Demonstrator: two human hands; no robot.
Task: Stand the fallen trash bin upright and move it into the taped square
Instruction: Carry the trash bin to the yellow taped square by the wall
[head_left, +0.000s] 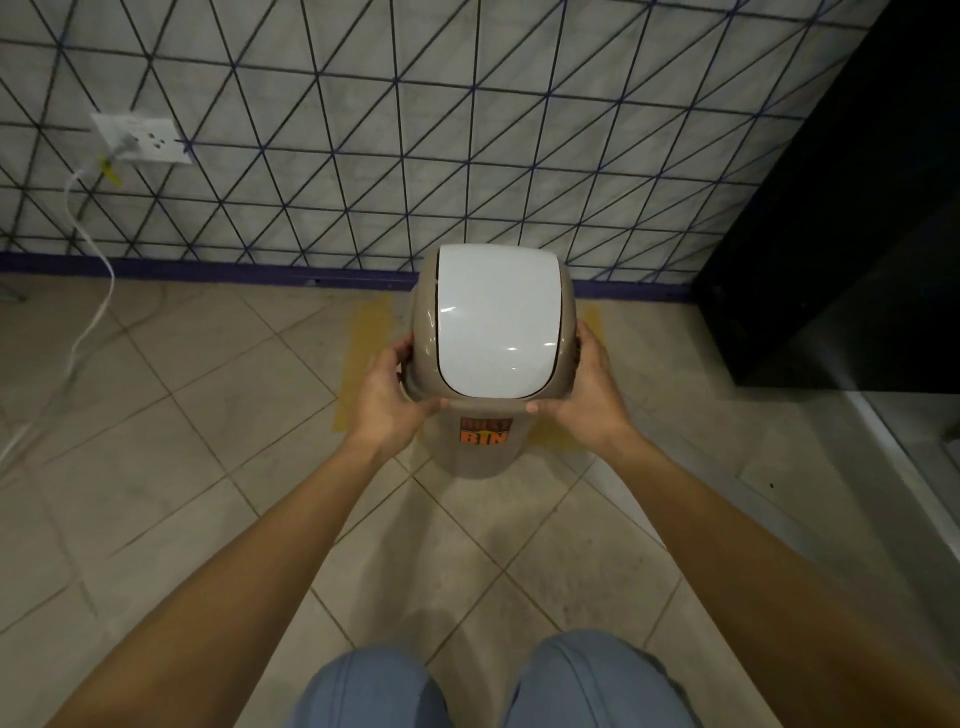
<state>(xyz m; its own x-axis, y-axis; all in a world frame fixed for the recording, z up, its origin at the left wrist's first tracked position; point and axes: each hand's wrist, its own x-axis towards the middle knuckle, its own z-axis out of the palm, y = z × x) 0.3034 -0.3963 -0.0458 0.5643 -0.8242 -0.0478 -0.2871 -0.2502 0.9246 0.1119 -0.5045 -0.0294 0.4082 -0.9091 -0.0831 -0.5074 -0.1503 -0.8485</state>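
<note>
The tiled floor (218, 467) runs up to a wall (467, 130) patterned in dark triangles, with a dark cabinet (841, 234) standing at the right. On the floor by the wall lies the taped square (358, 358), yellow and worn, its left strip plain and only a scrap of its right side and near edge showing past the bin.

The trash bin (485, 457) is already upright, beige with a white swing lid (498, 322) and an orange label (484, 431) facing the person. It sits over the square, though its base is hidden under its own wide top, so I cannot tell whether it rests on the tiles or hangs just above them.

The left hand (387, 395) and right hand (582, 389) clamp the collar of the bin from opposite sides, fingers curled round the rim and thumbs pressed on its near edge.

To finish the step well, I would keep the grip on the beige collar and off the lid (it looks hinged and would likely tip under a thumb). Lower the bin straight, keeping it level, and check that its foot falls inside the tape on all sides, the near edge especially, since the body appears to reach toward the person beyond the left strip's end. Let go of both sides together, so it does not rock
</note>
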